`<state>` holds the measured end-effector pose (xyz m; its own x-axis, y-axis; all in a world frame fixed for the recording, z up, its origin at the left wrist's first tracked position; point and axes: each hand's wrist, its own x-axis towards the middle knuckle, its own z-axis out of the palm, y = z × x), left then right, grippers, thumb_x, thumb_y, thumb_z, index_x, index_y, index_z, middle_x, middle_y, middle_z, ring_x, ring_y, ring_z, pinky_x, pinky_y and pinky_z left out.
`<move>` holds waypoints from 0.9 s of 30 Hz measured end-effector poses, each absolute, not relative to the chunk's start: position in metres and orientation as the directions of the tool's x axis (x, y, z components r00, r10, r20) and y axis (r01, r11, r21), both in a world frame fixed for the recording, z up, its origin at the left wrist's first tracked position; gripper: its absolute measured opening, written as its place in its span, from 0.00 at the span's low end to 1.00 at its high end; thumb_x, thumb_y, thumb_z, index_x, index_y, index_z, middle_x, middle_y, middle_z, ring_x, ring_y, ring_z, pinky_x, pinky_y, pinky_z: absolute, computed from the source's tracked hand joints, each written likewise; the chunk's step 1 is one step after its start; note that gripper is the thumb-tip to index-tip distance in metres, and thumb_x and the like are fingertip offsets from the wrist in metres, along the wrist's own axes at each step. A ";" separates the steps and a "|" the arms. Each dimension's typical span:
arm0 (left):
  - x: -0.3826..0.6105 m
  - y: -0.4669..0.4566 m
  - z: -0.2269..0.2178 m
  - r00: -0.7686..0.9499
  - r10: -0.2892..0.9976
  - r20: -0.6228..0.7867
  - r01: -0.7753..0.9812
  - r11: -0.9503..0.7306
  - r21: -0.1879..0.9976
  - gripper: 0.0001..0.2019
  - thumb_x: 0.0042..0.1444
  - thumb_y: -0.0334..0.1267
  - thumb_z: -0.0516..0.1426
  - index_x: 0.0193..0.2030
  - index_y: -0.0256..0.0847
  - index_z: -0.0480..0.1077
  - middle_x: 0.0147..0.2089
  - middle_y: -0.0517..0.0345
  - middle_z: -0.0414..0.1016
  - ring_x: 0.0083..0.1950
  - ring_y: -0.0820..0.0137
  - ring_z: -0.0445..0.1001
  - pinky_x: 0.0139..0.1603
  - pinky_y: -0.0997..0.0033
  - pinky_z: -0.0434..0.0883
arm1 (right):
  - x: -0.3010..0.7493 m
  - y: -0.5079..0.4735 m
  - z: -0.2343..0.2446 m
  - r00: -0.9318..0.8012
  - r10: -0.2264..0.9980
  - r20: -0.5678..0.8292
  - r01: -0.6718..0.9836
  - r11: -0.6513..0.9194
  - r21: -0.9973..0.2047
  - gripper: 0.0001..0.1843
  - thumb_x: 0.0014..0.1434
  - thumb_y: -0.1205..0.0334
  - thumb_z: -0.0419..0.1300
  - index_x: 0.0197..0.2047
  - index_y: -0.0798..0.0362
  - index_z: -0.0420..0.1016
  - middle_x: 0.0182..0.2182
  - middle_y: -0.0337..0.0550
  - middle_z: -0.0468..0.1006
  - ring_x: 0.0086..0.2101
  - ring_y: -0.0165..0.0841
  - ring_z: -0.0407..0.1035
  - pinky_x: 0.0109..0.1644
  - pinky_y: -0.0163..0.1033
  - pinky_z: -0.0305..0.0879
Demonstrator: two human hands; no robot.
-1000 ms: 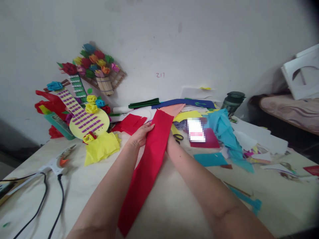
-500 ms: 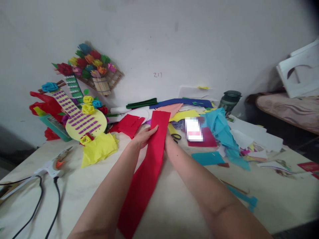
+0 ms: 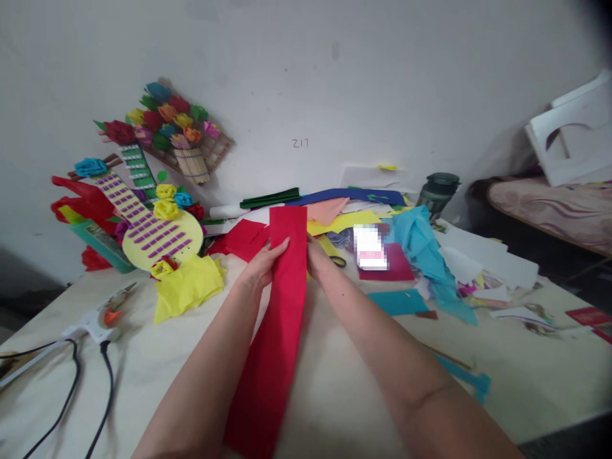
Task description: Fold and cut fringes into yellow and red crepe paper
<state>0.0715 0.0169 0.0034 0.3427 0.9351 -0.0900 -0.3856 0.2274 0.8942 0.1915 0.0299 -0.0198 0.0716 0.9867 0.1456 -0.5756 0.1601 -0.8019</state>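
Note:
A long red strip of paper (image 3: 285,299), which looks like crepe paper, runs from between my hands down to the bottom of the view. My left hand (image 3: 262,262) grips its left edge near the top end, thumb lying on the front. On the opposite edge, my right hand (image 3: 316,257) holds the strip with its fingers hidden behind it. The top end stands raised above the table, and the lower part slants down to the left between my forearms. Left of the strip lies another piece of red paper (image 3: 243,240), close to my left hand.
A glue gun (image 3: 102,325) with black cables and yellow paper (image 3: 189,290) lie at left, near a yellow paper guitar (image 3: 165,239) with flowers. Scissors (image 3: 338,261), a blue paper piece (image 3: 399,302), paper scraps and a dark bottle (image 3: 437,194) are to the right.
Both hands have shifted slightly left with the red strip, and its top end now stands more upright. My hold on both edges stays the same.

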 end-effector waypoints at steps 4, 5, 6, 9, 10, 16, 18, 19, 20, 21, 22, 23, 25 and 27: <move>0.058 0.027 0.011 0.101 0.994 -0.037 -0.467 0.081 0.880 0.18 0.38 0.39 0.64 0.38 0.37 0.69 0.35 0.51 0.75 0.36 0.64 0.74 0.39 0.66 0.73 | 0.201 0.029 -0.013 -0.117 0.993 -0.010 -0.419 -0.059 -0.906 0.24 0.50 0.41 0.50 0.29 0.54 0.70 0.20 0.39 0.73 0.19 0.28 0.65 0.22 0.33 0.60; 0.055 0.030 0.011 0.050 0.998 -0.031 -0.478 0.051 0.877 0.19 0.38 0.39 0.64 0.38 0.37 0.69 0.36 0.51 0.75 0.36 0.64 0.74 0.38 0.66 0.73 | 0.202 0.028 -0.011 -0.181 0.982 -0.050 -0.386 -0.117 -0.915 0.27 0.50 0.37 0.47 0.27 0.55 0.70 0.18 0.40 0.72 0.18 0.28 0.63 0.21 0.33 0.58; 0.053 0.033 0.011 0.012 1.000 -0.025 -0.484 0.028 0.874 0.19 0.38 0.40 0.64 0.39 0.37 0.69 0.36 0.51 0.75 0.36 0.64 0.74 0.38 0.66 0.73 | 0.203 0.026 -0.010 -0.237 0.969 -0.067 -0.350 -0.150 -0.925 0.29 0.49 0.35 0.45 0.27 0.55 0.69 0.17 0.40 0.71 0.17 0.28 0.63 0.19 0.33 0.57; 0.050 0.037 0.010 -0.041 0.999 0.017 -0.488 -0.035 0.872 0.21 0.38 0.40 0.64 0.41 0.36 0.68 0.39 0.49 0.75 0.37 0.64 0.74 0.39 0.66 0.73 | 0.199 0.019 -0.007 -0.281 0.958 0.052 -0.240 -0.018 -0.971 0.23 0.47 0.40 0.52 0.28 0.54 0.70 0.18 0.37 0.71 0.19 0.27 0.62 0.21 0.32 0.56; 0.049 0.037 0.009 -0.059 0.998 0.031 -0.489 -0.056 0.870 0.21 0.38 0.40 0.64 0.41 0.37 0.67 0.39 0.50 0.75 0.38 0.64 0.74 0.39 0.66 0.73 | 0.196 0.018 -0.007 -0.255 0.959 0.127 -0.196 0.077 -0.977 0.20 0.46 0.44 0.56 0.27 0.54 0.70 0.18 0.35 0.70 0.19 0.27 0.62 0.22 0.31 0.56; 0.044 0.033 0.003 -0.026 0.996 -0.088 -0.461 0.066 0.885 0.25 0.36 0.36 0.65 0.44 0.39 0.66 0.35 0.54 0.75 0.38 0.66 0.74 0.40 0.69 0.72 | 0.188 0.025 -0.016 -0.001 0.944 0.331 -0.035 0.331 -0.943 0.08 0.45 0.57 0.60 0.21 0.53 0.70 0.14 0.31 0.62 0.20 0.26 0.58 0.27 0.33 0.58; 0.042 0.031 0.000 0.008 0.995 -0.099 -0.422 0.093 0.902 0.23 0.34 0.33 0.66 0.41 0.39 0.67 0.33 0.55 0.75 0.36 0.66 0.74 0.39 0.69 0.72 | 0.187 0.027 -0.017 0.039 0.945 0.326 -0.166 0.327 -0.930 0.07 0.45 0.61 0.60 0.31 0.51 0.73 0.19 0.32 0.66 0.25 0.28 0.63 0.32 0.34 0.62; 0.041 0.030 -0.001 0.024 0.997 -0.075 -0.410 0.078 0.908 0.22 0.34 0.33 0.66 0.39 0.39 0.68 0.33 0.55 0.75 0.35 0.66 0.74 0.38 0.69 0.72 | 0.187 0.027 -0.018 0.044 0.945 0.324 -0.235 0.325 -0.916 0.12 0.44 0.64 0.60 0.36 0.49 0.73 0.21 0.33 0.69 0.27 0.28 0.64 0.35 0.35 0.63; 0.041 0.029 -0.002 0.047 0.998 -0.038 -0.404 0.054 0.913 0.20 0.34 0.33 0.65 0.38 0.38 0.68 0.32 0.54 0.75 0.35 0.66 0.74 0.38 0.69 0.72 | 0.187 0.027 -0.017 0.037 0.945 0.324 -0.290 0.320 -0.902 0.17 0.43 0.66 0.60 0.40 0.47 0.72 0.23 0.33 0.70 0.29 0.29 0.65 0.38 0.36 0.63; 0.040 0.027 -0.002 0.070 0.998 0.006 -0.403 0.023 0.915 0.19 0.35 0.34 0.65 0.37 0.37 0.69 0.32 0.54 0.75 0.34 0.67 0.74 0.37 0.68 0.72 | 0.187 0.026 -0.017 0.020 0.946 0.324 -0.330 0.312 -0.891 0.21 0.43 0.68 0.60 0.43 0.46 0.71 0.25 0.34 0.71 0.31 0.29 0.66 0.41 0.37 0.64; 0.039 0.026 -0.002 0.090 0.995 0.048 -0.403 -0.007 0.915 0.18 0.36 0.35 0.65 0.37 0.36 0.69 0.32 0.54 0.75 0.33 0.67 0.74 0.37 0.68 0.72 | 0.187 0.024 -0.016 -0.006 0.946 0.324 -0.358 0.300 -0.884 0.23 0.43 0.69 0.59 0.45 0.45 0.70 0.27 0.34 0.72 0.33 0.29 0.67 0.43 0.38 0.63; 0.039 0.025 -0.001 0.106 0.991 0.079 -0.403 -0.030 0.915 0.18 0.37 0.36 0.64 0.37 0.36 0.69 0.32 0.53 0.75 0.33 0.67 0.74 0.37 0.68 0.72 | 0.187 0.022 -0.016 -0.037 0.946 0.323 -0.377 0.286 -0.881 0.24 0.43 0.70 0.59 0.45 0.45 0.70 0.28 0.34 0.73 0.35 0.29 0.67 0.45 0.39 0.63; 0.037 0.024 0.000 0.113 0.988 0.106 -0.393 -0.053 0.918 0.17 0.37 0.37 0.64 0.37 0.36 0.69 0.32 0.54 0.75 0.31 0.68 0.74 0.35 0.69 0.72 | 0.187 0.018 -0.012 -0.103 0.941 0.322 -0.396 0.258 -0.881 0.23 0.42 0.73 0.58 0.44 0.45 0.72 0.32 0.35 0.74 0.39 0.30 0.67 0.48 0.40 0.62; 0.036 0.023 0.001 0.080 0.993 0.091 -0.390 -0.053 0.919 0.17 0.37 0.38 0.64 0.37 0.37 0.69 0.33 0.55 0.75 0.31 0.70 0.73 0.34 0.71 0.71 | 0.188 0.014 -0.007 -0.175 0.931 0.321 -0.365 0.241 -0.899 0.23 0.41 0.74 0.59 0.42 0.46 0.73 0.36 0.37 0.75 0.42 0.31 0.67 0.50 0.42 0.61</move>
<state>0.0361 0.0233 0.0014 0.0795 0.9927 0.0911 -0.3901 -0.0531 0.9192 0.1879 0.0142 -0.0067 -0.1748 0.9309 0.3207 -0.3645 0.2413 -0.8994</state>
